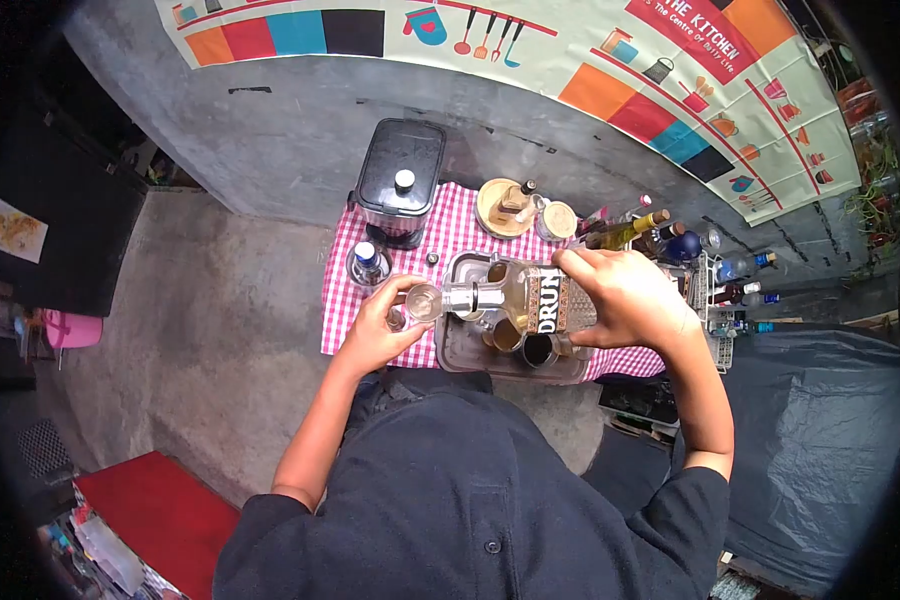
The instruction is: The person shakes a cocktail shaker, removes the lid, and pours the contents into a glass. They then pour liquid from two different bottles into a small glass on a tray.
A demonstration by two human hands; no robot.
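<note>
A clear glass bottle (542, 297) with a patterned label lies nearly level in my right hand (625, 295), its neck pointing left. My left hand (375, 325) is wrapped round a small clear glass (424, 302), close to the bottle's mouth. Whether liquid is flowing between them I cannot make out. Beneath both is a grey tray (455, 357) with several cups, one of them dark (540, 350). A small cap (432, 258) sits on the checked cloth above my left hand.
A black-lidded container (402, 165) stands at the table's back left, with a blue-capped bottle (367, 258) in front. A wooden plate (490, 218), a jar (557, 220) and several bottles (620, 232) line the back and right. A black cover (820, 430) lies right.
</note>
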